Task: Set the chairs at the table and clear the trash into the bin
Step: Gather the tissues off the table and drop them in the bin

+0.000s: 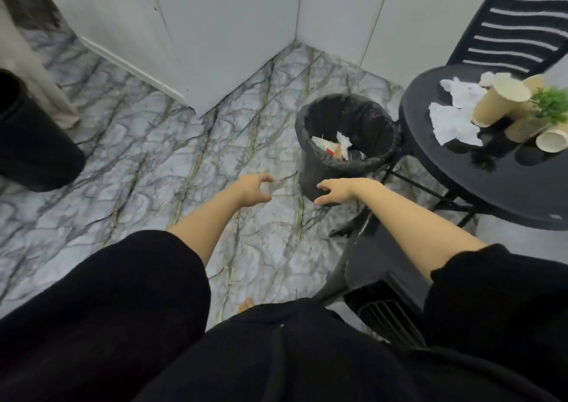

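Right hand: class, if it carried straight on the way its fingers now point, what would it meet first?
Most likely the black bin: the right hand is open, fingers aimed at its side wall. Whether they already touch is unclear from this one view.

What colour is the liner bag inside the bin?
Black, glossy and crinkled, folded over the bin rim; seen in the head view.

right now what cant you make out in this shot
Head view only:
- Bin contents: deep in the dark liner, only some white paper shows.
- Near chair: mostly covered by the right arm and torso.
- Plant and cups: motion-blurred, cut by the right edge.
- Black object at left: cropped, unidentifiable.
- Far chair: seat hidden behind the table.
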Available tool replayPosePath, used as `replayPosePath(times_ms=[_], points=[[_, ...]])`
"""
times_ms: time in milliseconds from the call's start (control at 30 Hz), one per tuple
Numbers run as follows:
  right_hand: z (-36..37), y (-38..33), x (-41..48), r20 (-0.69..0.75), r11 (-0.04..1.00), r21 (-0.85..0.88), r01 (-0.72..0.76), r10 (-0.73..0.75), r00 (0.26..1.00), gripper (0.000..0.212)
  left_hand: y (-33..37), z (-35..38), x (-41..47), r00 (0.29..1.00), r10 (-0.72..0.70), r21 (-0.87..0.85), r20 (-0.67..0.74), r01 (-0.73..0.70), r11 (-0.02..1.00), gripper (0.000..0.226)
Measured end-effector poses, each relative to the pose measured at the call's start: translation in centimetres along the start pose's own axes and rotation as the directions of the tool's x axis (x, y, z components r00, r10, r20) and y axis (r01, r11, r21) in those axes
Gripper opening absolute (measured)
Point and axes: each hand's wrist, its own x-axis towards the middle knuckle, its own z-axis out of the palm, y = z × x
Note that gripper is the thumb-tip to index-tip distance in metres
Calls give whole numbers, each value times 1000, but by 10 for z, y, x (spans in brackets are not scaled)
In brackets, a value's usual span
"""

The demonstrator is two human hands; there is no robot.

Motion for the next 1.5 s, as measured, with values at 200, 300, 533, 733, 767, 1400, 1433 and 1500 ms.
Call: replayPosePath(times_ms=[200,300,533,733,767,1400,1433,1500], points=[[-33,-66,73,-71,996,-90,2,-9,997,72,-77,-51,29,993,-116,105,-26,118,987,55],[-46,-92,104,-68,994,-112,5,-13,998,78,-101,-71,46,981,-185,165,-55,191,968,56],[-108,-110,184,-42,994,-87,70,-74,996,74,-125,-122,120,979,-203,213,-37,206,955,58],[-199,-99,258,-57,992,-77,98,-102,993,71,-124,-189,226,989,-149,306,-3,143,941,57],[-218,-95,271,-60,993,-67,93,-97,993,71,-120,-203,248,991,-135,310,8,126,942,58],[-535,39,469,-150,931,348,-112,173,973,70,-36,-435,668,973,151,390,177,-210,896,57],[-548,46,477,-154,919,374,-126,196,968,70,-29,-446,689,968,163,395,192,-229,890,57],[-572,59,490,-168,885,443,-144,240,956,71,-15,-469,731,957,188,411,222,-267,872,58]])
